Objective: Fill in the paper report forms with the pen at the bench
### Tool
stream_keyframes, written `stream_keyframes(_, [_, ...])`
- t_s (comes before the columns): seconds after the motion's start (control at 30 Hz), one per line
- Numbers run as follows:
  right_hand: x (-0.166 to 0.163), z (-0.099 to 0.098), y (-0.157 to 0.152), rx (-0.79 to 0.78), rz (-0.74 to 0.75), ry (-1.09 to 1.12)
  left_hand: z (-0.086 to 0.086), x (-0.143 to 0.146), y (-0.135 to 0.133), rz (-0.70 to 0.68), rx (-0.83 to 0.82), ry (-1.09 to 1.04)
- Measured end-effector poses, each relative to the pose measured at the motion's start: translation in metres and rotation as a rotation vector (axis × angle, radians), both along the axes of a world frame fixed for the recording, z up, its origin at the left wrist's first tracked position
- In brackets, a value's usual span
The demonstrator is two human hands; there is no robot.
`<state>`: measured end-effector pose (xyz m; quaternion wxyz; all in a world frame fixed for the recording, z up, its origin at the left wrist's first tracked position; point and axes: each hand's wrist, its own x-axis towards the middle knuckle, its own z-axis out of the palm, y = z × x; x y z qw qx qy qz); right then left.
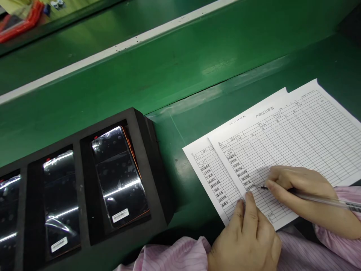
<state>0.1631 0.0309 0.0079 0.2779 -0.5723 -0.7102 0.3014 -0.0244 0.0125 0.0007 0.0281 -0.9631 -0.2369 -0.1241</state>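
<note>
My right hand [304, 192] is closed around a clear ballpoint pen [313, 196], its tip on the upper printed form [293, 139] beside the handwritten left column. My left hand [248, 237] lies on the lower left part of the sheets, fingers stretched out, the fingertips just left of and below the pen tip. Under the upper sheet, a second printed form [197, 150] sticks out to the left. It also bears handwritten entries in its left column.
To the left, a black foam tray [135, 124] holds several dark glossy smartphones [121, 177] with white barcode labels, each in its own slot. Behind runs a green raised ledge [175, 75] with a pale edge. A red object [25, 24] lies at the upper left.
</note>
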Motion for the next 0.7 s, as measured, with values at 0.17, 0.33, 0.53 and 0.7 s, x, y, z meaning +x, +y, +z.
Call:
stream_keyframes(0.17, [-0.009,0.008,0.000,-0.108,-0.168,0.129,0.001,0.000,-0.001,0.002,-0.028,0.009])
stream_keyframes(0.33, [-0.012,0.011,0.003,-0.176,-0.411,0.344,0.005,-0.001,-0.005,0.029,-0.044,0.036])
stream_keyframes(0.53, [-0.009,0.010,0.007,-0.115,-0.489,0.381,0.007,-0.002,-0.016,0.084,-0.009,0.100])
stream_keyframes(0.7, [-0.014,0.011,-0.009,-0.119,-0.461,0.370,0.006,-0.001,-0.026,0.145,0.012,0.133])
